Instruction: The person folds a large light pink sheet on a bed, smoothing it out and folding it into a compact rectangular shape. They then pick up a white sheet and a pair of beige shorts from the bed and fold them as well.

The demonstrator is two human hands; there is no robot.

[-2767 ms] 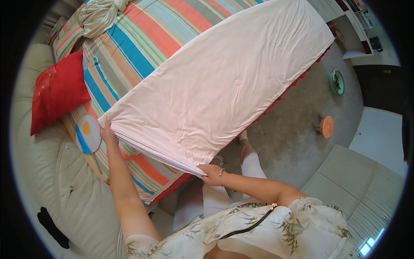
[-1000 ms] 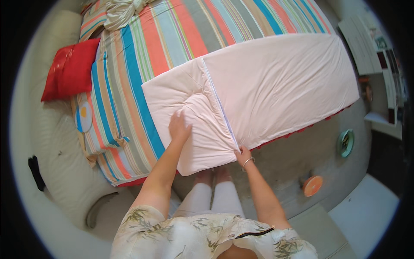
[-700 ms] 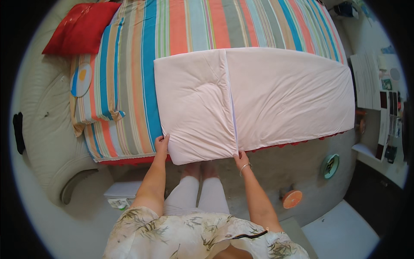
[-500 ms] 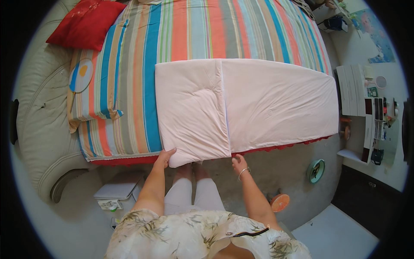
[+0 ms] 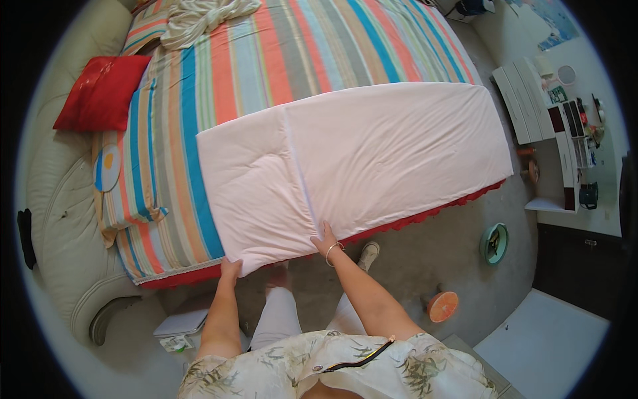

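Observation:
A pale pink folded quilt (image 5: 392, 153) lies along the near side of a bed with a striped sheet (image 5: 266, 66). A seam or fold line crosses it, splitting off a shorter left part. My left hand (image 5: 231, 269) is closed on the quilt's near left corner, beside the bed's edge. Farther right, my right hand (image 5: 325, 243), with a bracelet at the wrist, grips the near edge where the fold line ends. Wrinkles fan across the quilt from both hands.
A red cushion (image 5: 103, 93) and a round fan-like thing (image 5: 107, 167) lie at the bed's left. A cream fabric heap (image 5: 199, 20) is at the back. On the floor at right stand an orange-topped stool (image 5: 442, 306) and a green basin (image 5: 494, 244). A white cabinet (image 5: 522, 100) stands beyond.
My right hand has come onto the quilt's near edge and taken hold there. My left hand has closed on the corner. The view has shifted, and one foot has stepped right.

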